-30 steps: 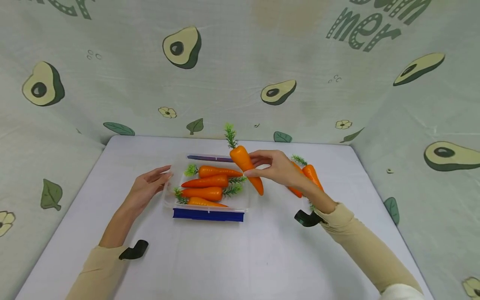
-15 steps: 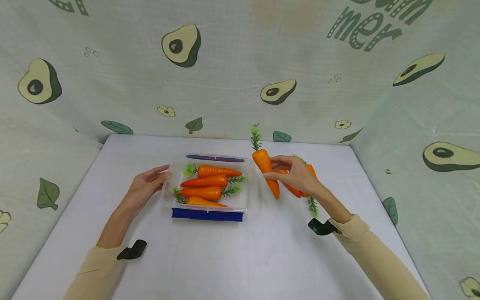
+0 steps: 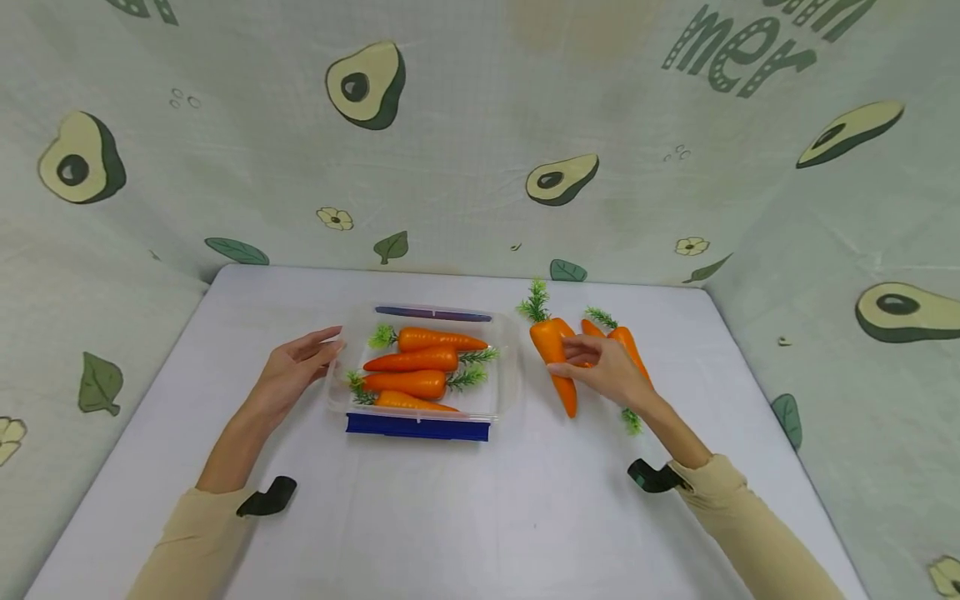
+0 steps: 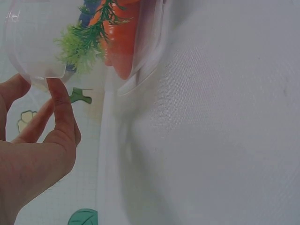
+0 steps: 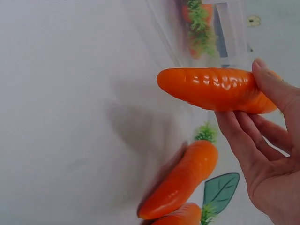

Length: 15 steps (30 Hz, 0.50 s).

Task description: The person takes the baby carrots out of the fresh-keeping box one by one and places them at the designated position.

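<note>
My right hand (image 3: 603,367) pinches an orange toy carrot (image 3: 553,354) with a green top, to the right of a clear plastic container (image 3: 510,392). In the right wrist view, thumb and fingers grip the carrot (image 5: 206,86) from opposite sides, and its shadow falls on the table. My left hand (image 3: 296,375) holds the container's left end; the left wrist view has thumb and fingertips at the corner of the clear wall (image 4: 37,42). Inside lie several carrots (image 3: 412,362) side by side, their tops pointing both ways.
More carrots (image 3: 630,350) lie on the white table (image 3: 465,517) behind and beside my right hand, partly hidden by it. Blue clip flaps (image 3: 417,427) stick out along the container's front and back. An avocado-printed cloth (image 3: 465,167) hangs behind the table.
My right hand has carried the carrot right and downward, from over the container's right edge toward the loose carrots. The left hand and the container have stayed in place.
</note>
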Each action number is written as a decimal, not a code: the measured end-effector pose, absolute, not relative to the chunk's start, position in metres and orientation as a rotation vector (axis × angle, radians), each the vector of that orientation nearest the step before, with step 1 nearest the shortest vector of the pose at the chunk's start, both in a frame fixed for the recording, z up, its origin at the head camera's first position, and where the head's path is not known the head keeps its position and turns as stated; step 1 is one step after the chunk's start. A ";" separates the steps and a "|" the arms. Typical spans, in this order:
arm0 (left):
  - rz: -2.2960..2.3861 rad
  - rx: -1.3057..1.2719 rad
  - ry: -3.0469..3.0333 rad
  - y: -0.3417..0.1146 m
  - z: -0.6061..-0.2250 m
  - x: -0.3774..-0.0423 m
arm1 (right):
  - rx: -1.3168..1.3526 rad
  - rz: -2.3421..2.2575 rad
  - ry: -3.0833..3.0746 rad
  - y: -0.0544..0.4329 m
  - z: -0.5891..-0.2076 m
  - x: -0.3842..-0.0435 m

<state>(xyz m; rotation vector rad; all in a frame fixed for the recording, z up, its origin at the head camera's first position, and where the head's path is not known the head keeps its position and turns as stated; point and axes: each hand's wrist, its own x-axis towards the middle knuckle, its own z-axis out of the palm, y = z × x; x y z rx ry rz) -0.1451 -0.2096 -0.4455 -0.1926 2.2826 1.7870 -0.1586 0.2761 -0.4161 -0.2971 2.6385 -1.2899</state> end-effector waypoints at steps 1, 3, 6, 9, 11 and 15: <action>1.786 -0.196 2.282 -0.210 -0.446 -0.145 | -0.299 -1.292 2.637 0.277 -0.419 -0.158; 1.785 -0.198 2.282 -0.209 -0.446 -0.146 | -0.301 -1.297 2.636 0.280 -0.426 -0.158; 1.781 -0.199 2.284 -0.208 -0.445 -0.146 | -0.280 -1.296 2.633 0.282 -0.434 -0.157; 1.779 -0.203 2.285 -0.208 -0.445 -0.147 | -0.242 -1.286 2.631 0.282 -0.440 -0.156; 1.780 -0.204 2.286 -0.208 -0.444 -0.146 | -0.219 -1.274 2.636 0.281 -0.443 -0.155; 1.781 -0.208 2.290 -0.207 -0.444 -0.146 | -0.202 -1.235 2.661 0.278 -0.447 -0.155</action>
